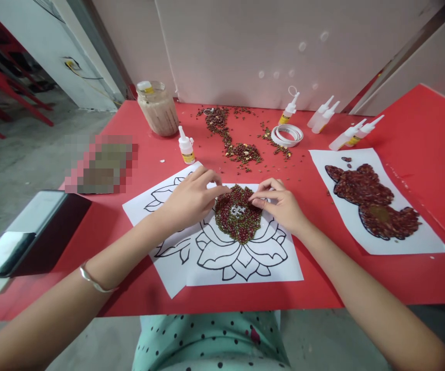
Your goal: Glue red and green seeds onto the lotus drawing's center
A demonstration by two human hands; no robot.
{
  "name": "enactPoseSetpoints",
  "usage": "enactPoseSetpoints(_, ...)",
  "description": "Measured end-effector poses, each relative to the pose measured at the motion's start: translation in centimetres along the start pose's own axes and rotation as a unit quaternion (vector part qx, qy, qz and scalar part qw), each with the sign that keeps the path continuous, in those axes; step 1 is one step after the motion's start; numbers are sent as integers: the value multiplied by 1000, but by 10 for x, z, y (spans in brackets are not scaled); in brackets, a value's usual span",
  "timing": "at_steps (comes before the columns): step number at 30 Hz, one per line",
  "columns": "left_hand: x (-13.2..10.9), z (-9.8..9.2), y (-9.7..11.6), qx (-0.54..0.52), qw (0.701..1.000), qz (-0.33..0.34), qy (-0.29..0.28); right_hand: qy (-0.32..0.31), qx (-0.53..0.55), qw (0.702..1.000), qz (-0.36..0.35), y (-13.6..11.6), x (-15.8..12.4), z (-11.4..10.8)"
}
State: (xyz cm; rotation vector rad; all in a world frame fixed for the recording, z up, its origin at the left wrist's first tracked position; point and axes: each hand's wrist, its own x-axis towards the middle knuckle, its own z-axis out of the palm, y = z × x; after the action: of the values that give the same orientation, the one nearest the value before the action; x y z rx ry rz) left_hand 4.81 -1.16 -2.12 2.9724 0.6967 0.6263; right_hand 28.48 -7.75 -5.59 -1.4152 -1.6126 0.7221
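Note:
A sheet of white paper with a black lotus outline lies on the red table. Red and green beans cover the flower's middle petals, leaving a small whitish gap at the centre. At the upper left edge of the beans, my left hand has its thumb and fingers drawn together. On the upper right edge, the thumb and forefinger of my right hand are pinched close. Whatever either hand's fingertips hold is too small to tell. Under the lotus sheet lies a second outlined sheet, partly hidden by my left forearm.
Loose beans are scattered behind the sheets, near a glue bottle, a jar and a tape roll. Several more glue bottles stand at the back right. A bean-covered picture lies right, a phone-like device left.

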Motion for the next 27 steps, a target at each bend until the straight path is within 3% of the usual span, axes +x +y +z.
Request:
enactPoseSetpoints(12, -9, 1, -3, 3, 1000, -12, -13, -18, -66, 997, -28, 3, -2, 4)
enactPoseSetpoints(27, -9, 3, 1, -2, 999, -14, -30, -10, -69, 997, -43, 5, -3, 5)
